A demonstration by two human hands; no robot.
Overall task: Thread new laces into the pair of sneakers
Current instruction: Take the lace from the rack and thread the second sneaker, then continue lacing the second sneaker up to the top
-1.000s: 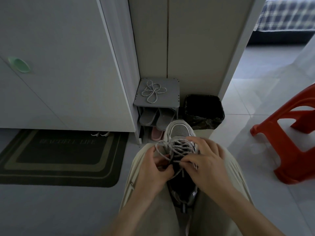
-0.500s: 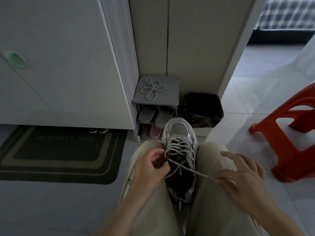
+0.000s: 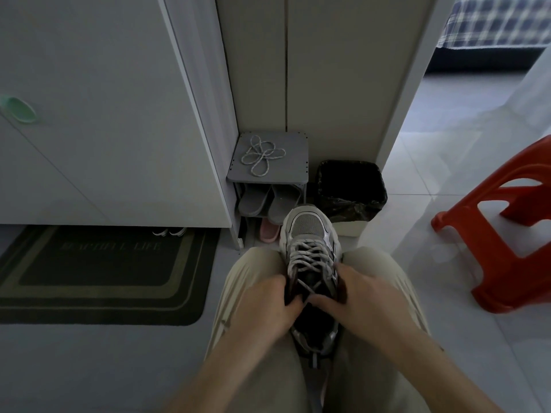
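A grey and white sneaker [image 3: 308,231] lies between my thighs, toe pointing away from me. A pale lace [image 3: 310,254] crosses its upper eyelets. My left hand [image 3: 262,305] grips the sneaker's left collar edge, fingers curled at the tongue opening. My right hand [image 3: 360,299] holds the right side of the sneaker, its thumb and fingers reaching into the opening where the lace ends meet. The lace ends are partly hidden by my fingers. A second loose lace [image 3: 262,155] lies coiled on a small grey shoe rack [image 3: 293,166] ahead.
Grey slippers [image 3: 268,201] sit under the rack's top, with a pink one [image 3: 269,231] below. A black bin [image 3: 351,186] stands right of the rack. A red plastic stool [image 3: 501,234] is at right, a dark doormat [image 3: 98,272] at left, a white cabinet behind.
My right hand, which had pulled a lace end out to the right, has come back to the sneaker's opening. My left hand has slid down to the collar.
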